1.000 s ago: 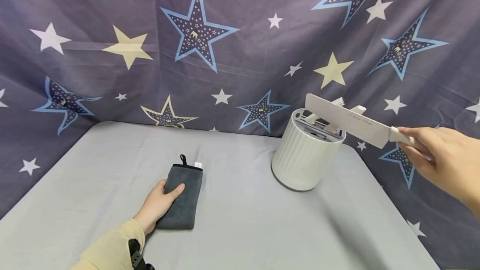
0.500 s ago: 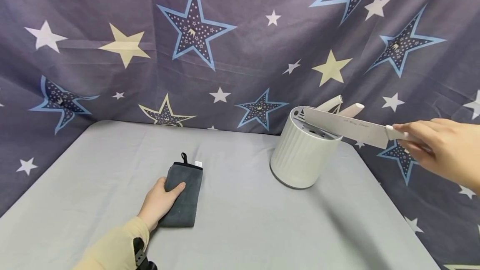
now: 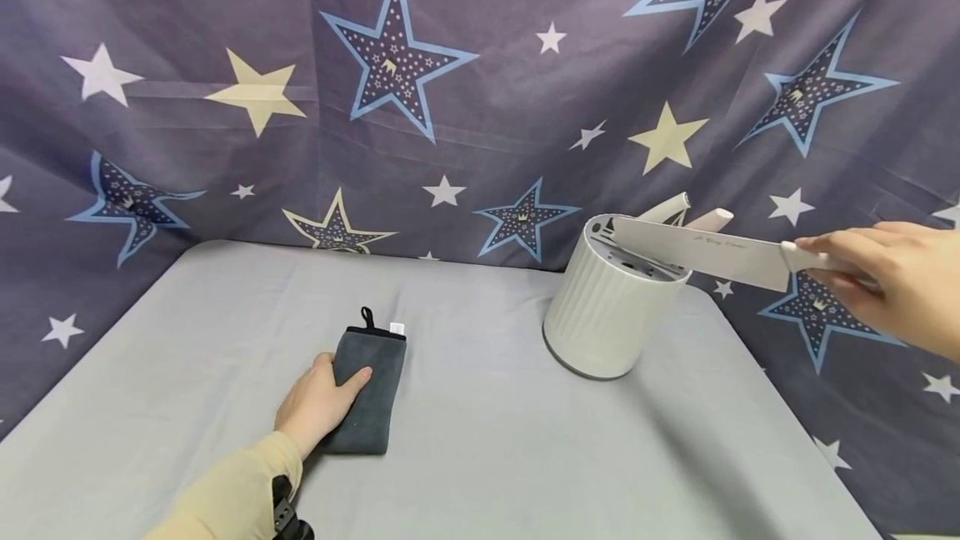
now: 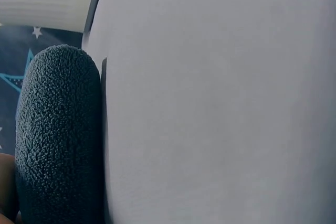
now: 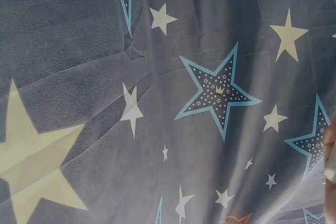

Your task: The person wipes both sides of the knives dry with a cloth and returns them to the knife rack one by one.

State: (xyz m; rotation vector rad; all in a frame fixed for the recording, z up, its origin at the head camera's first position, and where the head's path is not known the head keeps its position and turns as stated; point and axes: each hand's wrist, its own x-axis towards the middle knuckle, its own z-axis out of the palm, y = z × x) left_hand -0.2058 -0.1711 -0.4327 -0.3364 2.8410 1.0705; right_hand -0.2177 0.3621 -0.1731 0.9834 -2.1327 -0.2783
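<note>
My right hand (image 3: 892,273) grips the white handle of a cleaver (image 3: 712,255), held out level at the right. The far end of its broad pale blade overlaps the slotted top of a ribbed white knife block (image 3: 600,323). On the left, my left hand (image 3: 318,398) holds a folded dark grey towel (image 3: 375,390) on the table, thumb across its top. The left wrist view shows the thick fuzzy fold of the towel (image 4: 60,135) close up. Only a sliver of the right fingers (image 5: 329,145) shows in the right wrist view.
Two light handles (image 3: 708,221) stick up from the back of the block. A pale grey cloth covers the table (image 3: 480,440), with the block near its far right edge. Behind hangs a dark curtain (image 3: 480,98) printed with stars.
The right hand has lowered the cleaver's far end from above the block to its top, and the blade has turned to show flatter. The left hand and towel stay put.
</note>
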